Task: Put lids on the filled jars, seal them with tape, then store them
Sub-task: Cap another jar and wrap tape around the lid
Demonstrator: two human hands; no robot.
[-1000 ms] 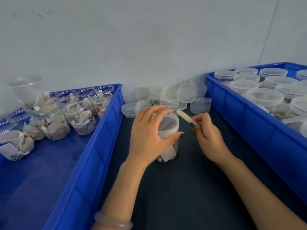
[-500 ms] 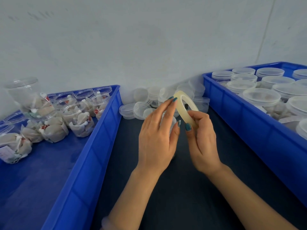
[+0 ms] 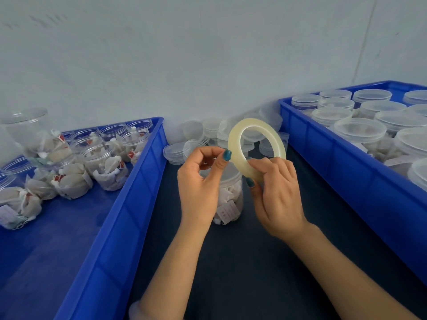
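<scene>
right hand [image 3: 275,199]: fingers grip the tape roll [image 3: 255,146], held just above the jar
left hand [image 3: 201,181]: fingers curled, thumb at the roll's edge; I cannot tell whether it pinches the tape end
jar [image 3: 231,204]: on the worktop [image 3: 254,262] between the hands; filled, lid on; I judge sealing and storing remain
left bin [image 3: 129,204]: open jars [image 3: 104,167] awaiting lids
right bin [image 3: 346,181]: lidded jars [image 3: 360,132]
far: loose lids [image 3: 208,132] by the wall; I see nothing blocking

Teal nails [image 3: 227,154], pale bangle [image 3: 135,308] (left wrist)
</scene>
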